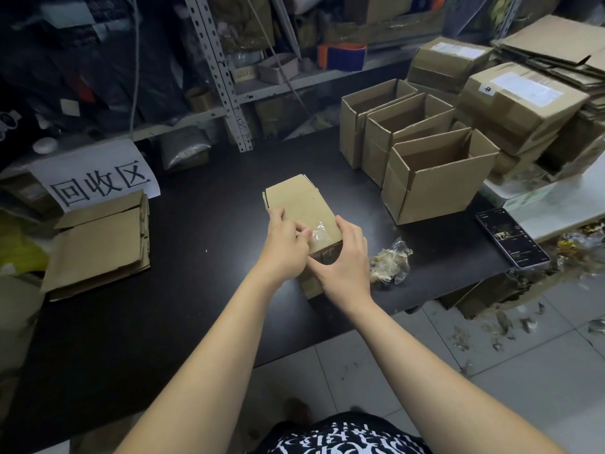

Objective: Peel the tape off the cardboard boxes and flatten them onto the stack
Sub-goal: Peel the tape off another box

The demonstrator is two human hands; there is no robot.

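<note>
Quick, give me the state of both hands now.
Left hand: pinching the clear tape on the small cardboard box.
Right hand: gripping that box's near end.

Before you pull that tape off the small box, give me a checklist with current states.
1. The left hand pinches the tape end: ok.
2. The right hand grips the small box: ok.
3. All tape off the box top: not ok, part is stuck down.
4. Top of the flattened stack at left is free: ok.
5. More tape on the underside: cannot tell.
</note>
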